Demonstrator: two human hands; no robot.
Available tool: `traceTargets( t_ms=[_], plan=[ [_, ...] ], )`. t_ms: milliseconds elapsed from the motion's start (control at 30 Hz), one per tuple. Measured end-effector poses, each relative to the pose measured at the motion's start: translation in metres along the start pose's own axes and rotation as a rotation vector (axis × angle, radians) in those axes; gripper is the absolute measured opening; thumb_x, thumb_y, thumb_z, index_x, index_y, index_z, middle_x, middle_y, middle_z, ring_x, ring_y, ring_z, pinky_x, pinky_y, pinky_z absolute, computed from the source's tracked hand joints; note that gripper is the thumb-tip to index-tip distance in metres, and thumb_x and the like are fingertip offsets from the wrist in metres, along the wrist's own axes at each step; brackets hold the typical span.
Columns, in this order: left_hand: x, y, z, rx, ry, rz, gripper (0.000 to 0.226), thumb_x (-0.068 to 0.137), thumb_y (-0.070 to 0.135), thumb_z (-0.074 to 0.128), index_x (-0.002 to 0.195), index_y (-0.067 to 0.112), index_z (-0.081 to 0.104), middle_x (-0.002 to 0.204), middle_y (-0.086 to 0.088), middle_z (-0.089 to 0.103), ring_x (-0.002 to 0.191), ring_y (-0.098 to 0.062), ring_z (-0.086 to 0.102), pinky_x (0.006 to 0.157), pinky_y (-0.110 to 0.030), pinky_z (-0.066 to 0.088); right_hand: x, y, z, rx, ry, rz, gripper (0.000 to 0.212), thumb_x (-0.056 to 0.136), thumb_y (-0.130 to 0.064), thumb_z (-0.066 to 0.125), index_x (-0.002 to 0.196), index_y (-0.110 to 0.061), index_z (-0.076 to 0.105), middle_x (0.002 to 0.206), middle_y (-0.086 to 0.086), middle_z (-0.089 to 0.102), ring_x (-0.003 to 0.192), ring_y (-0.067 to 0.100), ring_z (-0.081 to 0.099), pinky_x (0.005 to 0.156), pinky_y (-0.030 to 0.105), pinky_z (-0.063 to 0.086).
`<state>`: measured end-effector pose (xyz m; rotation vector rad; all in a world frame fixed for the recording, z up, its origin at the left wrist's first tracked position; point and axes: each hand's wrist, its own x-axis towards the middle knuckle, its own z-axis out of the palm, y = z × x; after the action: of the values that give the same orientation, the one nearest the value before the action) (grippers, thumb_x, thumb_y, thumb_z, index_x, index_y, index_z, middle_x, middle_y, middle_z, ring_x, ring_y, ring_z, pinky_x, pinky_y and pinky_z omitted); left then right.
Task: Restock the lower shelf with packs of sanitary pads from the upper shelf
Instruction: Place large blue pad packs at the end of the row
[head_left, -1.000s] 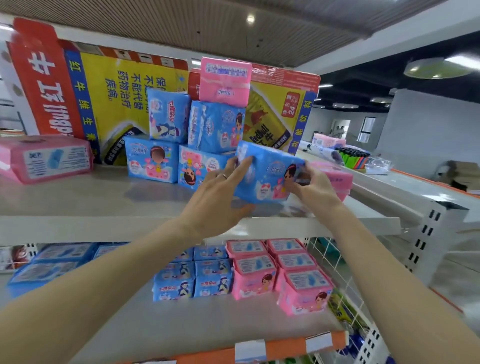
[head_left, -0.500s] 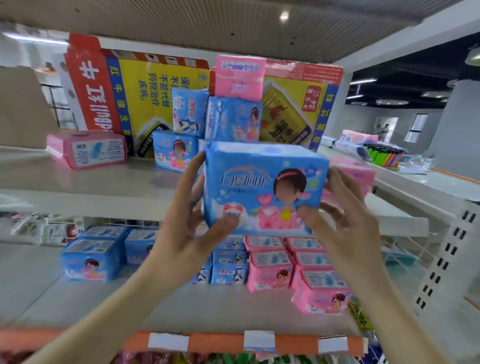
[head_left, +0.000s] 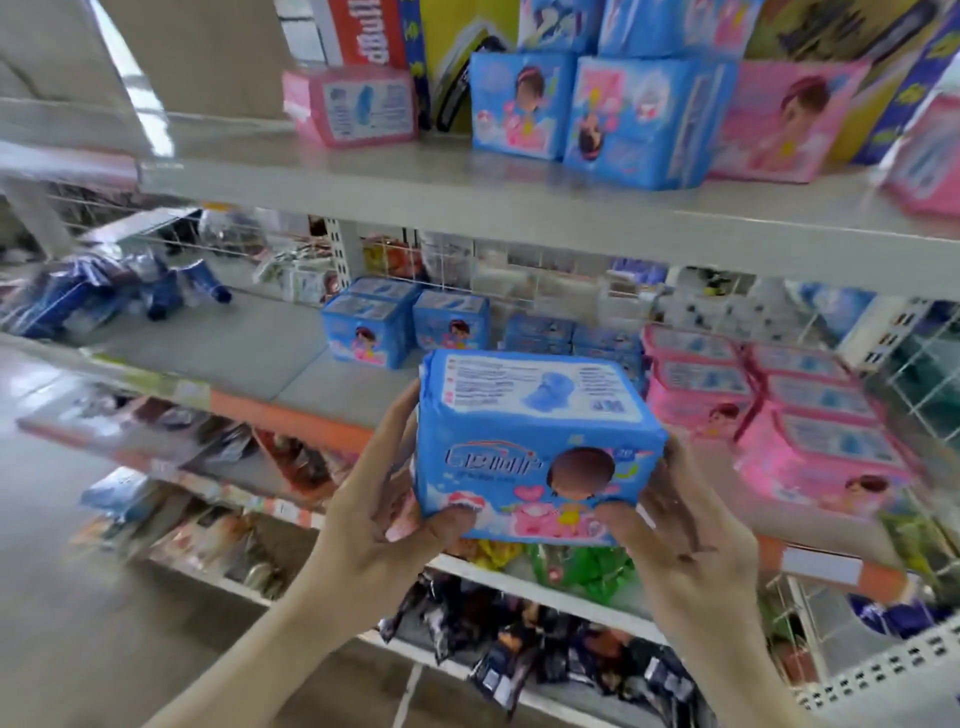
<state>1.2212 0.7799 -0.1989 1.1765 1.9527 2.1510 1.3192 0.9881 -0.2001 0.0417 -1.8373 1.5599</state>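
I hold a blue pack of sanitary pads (head_left: 535, 441) in front of the lower shelf (head_left: 291, 358). My left hand (head_left: 379, 509) grips its left side and my right hand (head_left: 675, 525) grips its right side, thumbs on the front face. Blue packs (head_left: 363, 332) stand on the lower shelf behind it, and pink packs (head_left: 810, 421) are stacked to the right. On the upper shelf (head_left: 467, 192) stand more blue packs (head_left: 644, 119) and pink packs (head_left: 784, 119).
A pink pack (head_left: 353, 104) lies alone at the left of the upper shelf. Dark blue bags (head_left: 104, 291) lie at the lower shelf's far left. Snack packets (head_left: 519, 654) fill the shelves below. A wire divider (head_left: 924, 374) bounds the lower shelf on the right.
Both hands brought the blue pack down from the upper shelf's level to in front of the lower shelf. The view tilted downward, and the pack's top label now faces me.
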Motion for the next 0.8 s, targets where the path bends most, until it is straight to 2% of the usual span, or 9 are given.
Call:
traceTargets(
  t_ms=[67,167,267,333,400,433,567,733,800],
  plan=[
    [-0.01,-0.01,-0.008,-0.021,0.035,-0.053,0.084,0.083,0.015,0.078,0.144,0.058,0.038,0.146,0.014,0.054,0.123,-0.01,0.062,0.093,-0.022,0.052,-0.005,0.001,0.01,0.001,-0.02,0.048,0.058,0.075,-0.06,0.075,0.128,-0.061,0.054,0.121,-0.025,0.068,0.11,-0.002,0.066,0.087,0.015,0.053],
    [-0.018,-0.024,-0.023,-0.092,0.09,-0.147,0.083,0.076,0.038,0.085,0.143,0.055,0.04,0.145,0.007,0.056,0.118,-0.018,0.065,0.087,-0.028,0.055,-0.007,0.005,0.032,0.007,-0.047,0.134,0.054,0.076,-0.045,0.077,0.121,-0.065,0.057,0.119,-0.022,0.07,0.108,0.001,0.067,0.085,0.02,0.056],
    [-0.025,-0.033,-0.049,-0.189,0.136,-0.285,0.087,0.066,0.043,0.091,0.14,0.054,0.047,0.142,0.005,0.059,0.118,-0.025,0.066,0.085,-0.036,0.059,-0.012,0.009,0.063,0.004,-0.06,0.231,0.056,0.073,-0.055,0.078,0.125,-0.063,0.056,0.121,-0.018,0.07,0.111,0.005,0.068,0.087,0.025,0.057],
    [-0.031,-0.037,-0.072,-0.212,0.142,-0.355,0.085,0.07,0.035,0.09,0.142,0.048,0.047,0.139,0.003,0.062,0.117,-0.026,0.067,0.083,-0.037,0.06,-0.017,0.013,0.085,0.014,-0.045,0.289,0.056,0.078,-0.041,0.076,0.129,-0.053,0.059,0.117,-0.018,0.072,0.109,0.005,0.068,0.086,0.021,0.056],
    [-0.034,-0.04,-0.099,-0.209,0.14,-0.408,0.077,0.079,0.017,0.083,0.143,0.04,0.047,0.134,0.002,0.065,0.112,-0.025,0.069,0.081,-0.037,0.061,-0.021,0.019,0.107,0.005,-0.042,0.343,0.058,0.079,-0.021,0.07,0.133,-0.036,0.057,0.112,-0.018,0.074,0.104,0.004,0.07,0.08,0.015,0.055],
    [-0.034,-0.043,-0.111,-0.2,0.141,-0.429,0.078,0.077,0.01,0.079,0.142,0.038,0.047,0.13,0.002,0.068,0.109,-0.024,0.071,0.079,-0.036,0.061,-0.021,0.022,0.118,-0.007,-0.041,0.371,0.057,0.078,-0.018,0.068,0.133,-0.031,0.056,0.11,-0.019,0.074,0.101,0.003,0.071,0.077,0.013,0.055],
    [-0.034,-0.053,-0.155,-0.185,0.131,-0.462,0.077,0.072,0.011,0.075,0.138,0.038,0.047,0.12,0.01,0.072,0.102,-0.018,0.073,0.076,-0.029,0.061,-0.019,0.03,0.165,-0.026,-0.02,0.425,0.053,0.079,-0.022,0.068,0.13,-0.031,0.058,0.111,-0.018,0.074,0.099,0.004,0.072,0.076,0.012,0.053],
    [-0.027,-0.062,-0.199,-0.199,0.13,-0.495,0.076,0.079,0.011,0.074,0.145,0.034,0.045,0.125,0.007,0.07,0.108,-0.017,0.071,0.082,-0.031,0.061,-0.011,0.034,0.213,-0.024,0.012,0.423,0.05,0.083,-0.021,0.065,0.13,-0.031,0.058,0.115,-0.015,0.073,0.101,0.004,0.071,0.079,0.013,0.052],
    [-0.02,-0.063,-0.214,-0.188,0.145,-0.484,0.07,0.083,0.014,0.072,0.145,0.033,0.046,0.127,0.008,0.069,0.11,-0.014,0.07,0.085,-0.027,0.059,-0.005,0.035,0.228,-0.029,0.018,0.423,0.05,0.084,-0.019,0.065,0.132,-0.03,0.056,0.119,-0.017,0.071,0.107,0.002,0.068,0.08,0.012,0.052]
  ],
)
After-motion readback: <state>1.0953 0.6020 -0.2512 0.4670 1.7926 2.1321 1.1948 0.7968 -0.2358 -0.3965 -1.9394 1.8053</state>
